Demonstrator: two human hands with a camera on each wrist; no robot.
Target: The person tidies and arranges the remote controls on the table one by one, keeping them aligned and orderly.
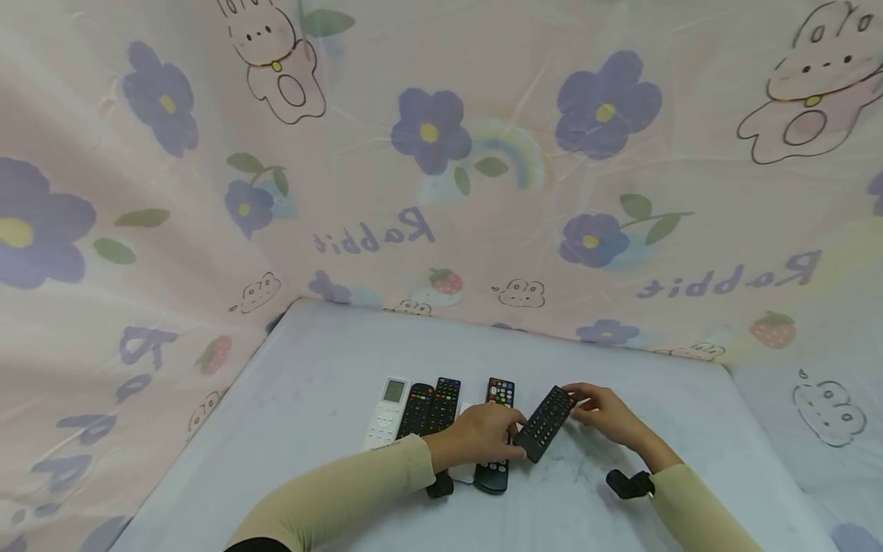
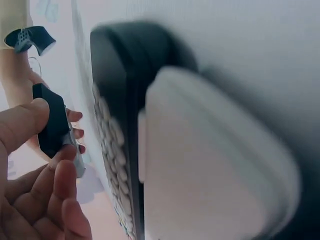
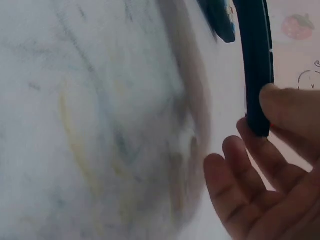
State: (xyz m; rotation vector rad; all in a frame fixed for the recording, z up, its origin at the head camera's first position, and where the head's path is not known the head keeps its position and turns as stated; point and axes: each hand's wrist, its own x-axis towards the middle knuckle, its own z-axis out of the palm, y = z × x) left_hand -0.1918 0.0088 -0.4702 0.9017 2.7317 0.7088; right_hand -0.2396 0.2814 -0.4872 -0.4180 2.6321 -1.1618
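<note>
A black remote control (image 1: pixel 545 425) tilts between the two hands, its buttons facing up in the head view. My left hand (image 1: pixel 479 437) pinches its near end, with thumb and index finger on the remote (image 2: pixel 54 122) in the left wrist view. At the far end, my right hand (image 1: pixel 610 414) pinches a corner; the right wrist view shows that remote (image 3: pixel 257 70) edge-on, raised over the table. Beneath my left hand lies another black remote with coloured buttons (image 1: pixel 493 481), its middle hidden. Beside it is a white rounded device (image 2: pixel 215 160), mostly covered by the hand in the head view.
To the left lie two more black remotes, one rounded (image 1: pixel 416 406) and one straight-edged (image 1: pixel 447 395), and a white remote with a small display (image 1: pixel 385 418). They stand side by side on the white table (image 1: pixel 331 345). A patterned curtain (image 1: pixel 483 230) encloses the table's back and sides.
</note>
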